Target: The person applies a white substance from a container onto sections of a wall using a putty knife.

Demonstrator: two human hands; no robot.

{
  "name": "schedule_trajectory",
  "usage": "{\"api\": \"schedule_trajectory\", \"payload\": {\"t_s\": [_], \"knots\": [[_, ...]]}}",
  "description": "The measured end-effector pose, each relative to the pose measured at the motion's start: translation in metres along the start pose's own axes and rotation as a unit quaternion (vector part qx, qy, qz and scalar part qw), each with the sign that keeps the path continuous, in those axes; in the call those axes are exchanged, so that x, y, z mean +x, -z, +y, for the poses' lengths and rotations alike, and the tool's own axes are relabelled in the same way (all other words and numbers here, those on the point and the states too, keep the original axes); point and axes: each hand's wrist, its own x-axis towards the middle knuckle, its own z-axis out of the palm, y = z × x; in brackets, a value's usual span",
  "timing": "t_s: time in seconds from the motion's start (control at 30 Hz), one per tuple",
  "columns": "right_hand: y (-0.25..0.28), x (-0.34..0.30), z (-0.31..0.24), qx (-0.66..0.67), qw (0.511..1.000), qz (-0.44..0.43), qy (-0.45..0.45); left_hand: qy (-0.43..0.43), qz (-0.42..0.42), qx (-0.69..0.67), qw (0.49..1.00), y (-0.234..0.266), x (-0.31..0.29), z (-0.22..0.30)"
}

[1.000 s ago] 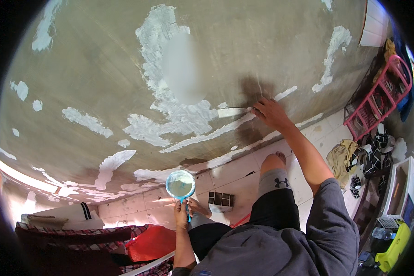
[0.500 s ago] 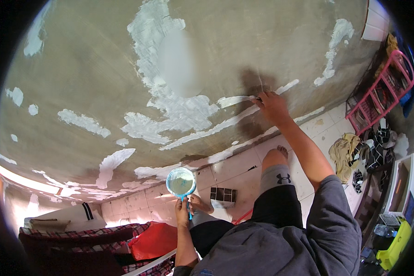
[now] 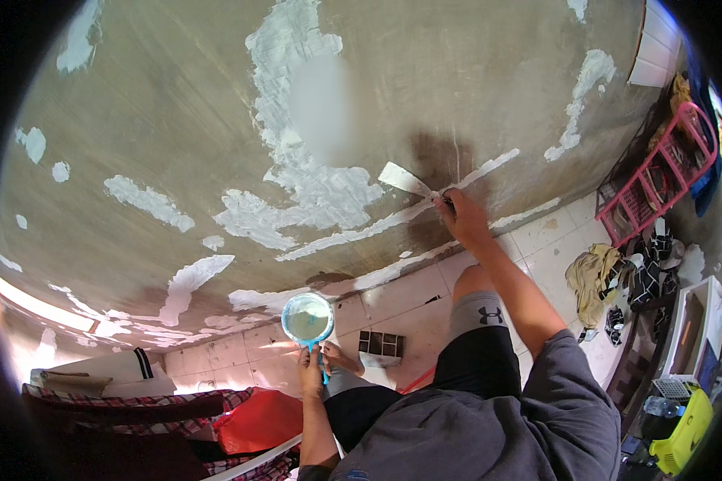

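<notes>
My right hand (image 3: 462, 216) is closed around the handle of a putty knife (image 3: 405, 179), whose broad, pale blade points left and up across the wall (image 3: 393, 88). Whether the blade touches the wall, I cannot tell. Just below it runs a long diagonal strip of white filler (image 3: 353, 235), and a large rough filler patch (image 3: 321, 196) lies left of the blade tip. Lower down, my left hand (image 3: 310, 369) grips the handle of a light blue dipper (image 3: 308, 317). Pale, wet-looking filler coats its inside.
A pink plastic rack (image 3: 648, 188) leans at the right, beside crumpled clothes (image 3: 592, 276) on the tiled floor (image 3: 425, 321). A dark patterned block (image 3: 381, 345) lies near my feet. Red plaid bedding (image 3: 136, 409) and a red bag (image 3: 258, 421) fill the lower left; a yellow-green plastic item (image 3: 683, 433) stands lower right.
My right hand has moved slightly down the wall, and the putty knife's blade has tilted upward at its tip. My left hand still holds the dipper. The whole view has shifted a little.
</notes>
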Motion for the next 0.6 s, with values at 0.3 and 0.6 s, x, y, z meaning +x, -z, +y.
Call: {"api": "schedule_trajectory", "payload": {"t_s": [0.3, 0.6], "knots": [[-0.077, -0.068, 0.05, 0.061, 0.991, 0.048, -0.108, -0.004, -0.014, 0.037, 0.999, -0.005, 0.007, -0.001], [-0.085, -0.045, 0.039, 0.145, 0.978, 0.008, -0.15, -0.019, 0.001, 0.061, 0.998, -0.009, 0.001, 0.004]]}}
